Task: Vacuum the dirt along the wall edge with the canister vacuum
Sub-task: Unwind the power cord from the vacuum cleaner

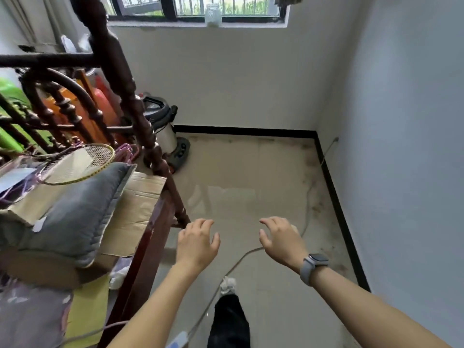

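We hold both arms out over the tiled floor [251,172] with nothing in them. Our left hand [197,243] hangs palm down, its fingers [206,223] loosely spread and released; our right hand [281,241] does the same just beside it, the two hands apart, fingers [270,221] relaxed and grasping nothing. A grey smartwatch [313,266] sits on our right wrist.

The canister vacuum [165,131] stands upright in the far left corner, on the floor against the back wall, partly hidden behind the dark wooden newel post [130,96] of the stair railing, well apart from our hands. A pale power cord [307,197] runs across the floor beneath our hands towards the right wall. Dark specks of dirt [315,187] lie along the black skirting board [336,204] on the right side.

To our left, a grey cushion [75,214] rests on flattened cardboard [135,209], with a badminton racket [80,163] lying above it. A glass jar [213,15] stands on the window sill.
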